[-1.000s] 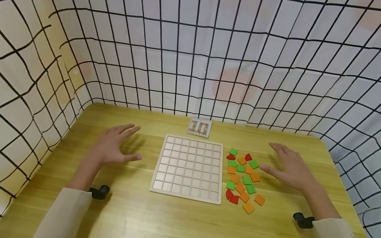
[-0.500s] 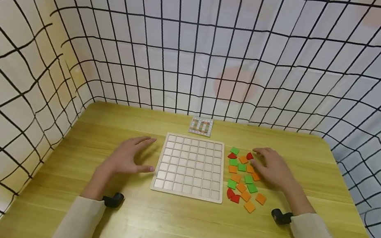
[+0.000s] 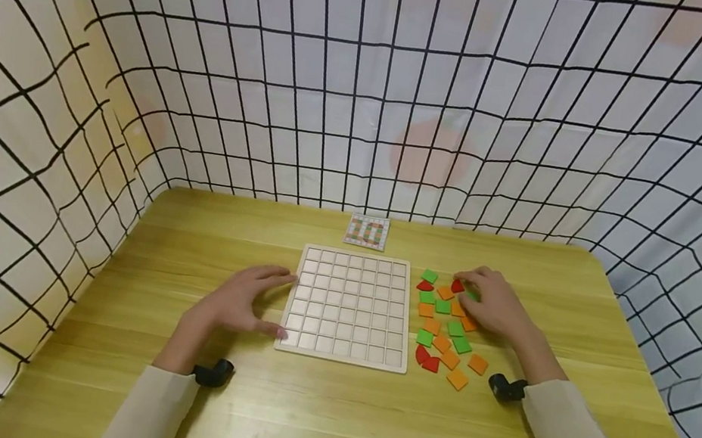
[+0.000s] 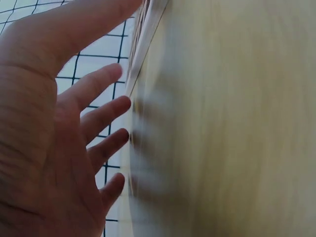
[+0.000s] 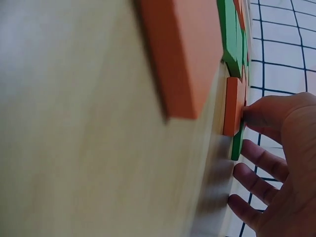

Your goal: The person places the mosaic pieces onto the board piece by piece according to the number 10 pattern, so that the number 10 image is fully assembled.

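My left hand [image 3: 239,299] is at the left edge of a pale wooden grid board [image 3: 348,307], fingers and thumb spread apart. Its fingertips meet the board's rim in the head view; whether they press on it I cannot tell. My right hand [image 3: 494,304] reaches over the upper right of a loose group of tiles. Its index fingertip is at a red rounded piece [image 3: 457,286], and the thumb is close to a green tile [image 3: 471,296] partly hidden beneath the hand. In the right wrist view the thumb lies beside an orange tile [image 5: 233,106], other fingers loosely bent.
Orange squares such as one tile [image 3: 457,379], green squares such as another tile [image 3: 425,338] and red rounded pieces lie right of the board. A small card with a coloured grid pattern [image 3: 366,231] lies behind it. Black netting [image 3: 383,102] surrounds the wooden table [image 3: 292,416].
Both hands have come inward. The left hand has moved right and slightly nearer to me, reaching the board's edge; the right has moved left and down onto the tiles.
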`<state>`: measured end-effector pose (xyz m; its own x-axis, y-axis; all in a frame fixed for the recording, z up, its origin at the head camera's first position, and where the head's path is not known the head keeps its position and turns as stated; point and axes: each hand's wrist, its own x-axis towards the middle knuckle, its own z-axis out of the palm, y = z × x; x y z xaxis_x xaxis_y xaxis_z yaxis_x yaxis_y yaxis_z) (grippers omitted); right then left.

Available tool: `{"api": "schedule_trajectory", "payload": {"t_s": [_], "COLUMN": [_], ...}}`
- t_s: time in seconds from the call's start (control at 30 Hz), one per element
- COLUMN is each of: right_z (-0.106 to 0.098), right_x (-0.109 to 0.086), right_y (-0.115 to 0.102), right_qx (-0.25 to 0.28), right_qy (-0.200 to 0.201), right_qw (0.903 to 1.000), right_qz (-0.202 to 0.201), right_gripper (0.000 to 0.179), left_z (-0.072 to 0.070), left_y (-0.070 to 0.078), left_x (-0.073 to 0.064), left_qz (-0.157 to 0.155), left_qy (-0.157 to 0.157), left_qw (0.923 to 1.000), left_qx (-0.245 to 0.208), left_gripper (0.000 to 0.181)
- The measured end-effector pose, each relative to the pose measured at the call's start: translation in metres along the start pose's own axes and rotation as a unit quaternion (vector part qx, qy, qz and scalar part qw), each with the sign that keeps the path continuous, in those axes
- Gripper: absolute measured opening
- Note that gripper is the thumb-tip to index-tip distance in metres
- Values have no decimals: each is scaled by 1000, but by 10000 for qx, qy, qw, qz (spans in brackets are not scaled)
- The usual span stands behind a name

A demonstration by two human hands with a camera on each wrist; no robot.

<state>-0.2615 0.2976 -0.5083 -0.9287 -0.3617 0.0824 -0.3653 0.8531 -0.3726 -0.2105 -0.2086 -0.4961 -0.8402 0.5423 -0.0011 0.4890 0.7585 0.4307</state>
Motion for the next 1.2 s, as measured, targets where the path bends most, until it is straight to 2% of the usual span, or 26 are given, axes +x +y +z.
{"api": "schedule_trajectory", "payload": {"t_s": [0.13, 0.43, 0.8, 0.97, 1.2], "right_z": [0, -1, 0, -1, 1], "right_x": [1, 0, 0, 0, 4], "right_y": [-1, -3, -4, -10, -26], "right_qx": [-35, 117, 237, 258, 397], "right_qy": [-2, 19, 174, 234, 337], "right_qw": [10000, 9996, 9984, 9974, 9971], "right_qz": [21, 254, 488, 626, 562], "right_gripper": [38, 33, 41, 46, 43], "left_z": [1, 2, 5, 5, 5], "left_y": [0, 3, -2, -3, -4], "left_x": [0, -3, -3, -2, -1], "left_qz": [-20, -24, -118, -83, -66], "left_qy": [-167, -153, -185, -206, -235], "left_qw": [9998, 9996, 9992, 9992, 9990], "left_qx": [-111, -245, -331, -334, -367], "left_gripper": [97, 93, 95, 95, 95]}}
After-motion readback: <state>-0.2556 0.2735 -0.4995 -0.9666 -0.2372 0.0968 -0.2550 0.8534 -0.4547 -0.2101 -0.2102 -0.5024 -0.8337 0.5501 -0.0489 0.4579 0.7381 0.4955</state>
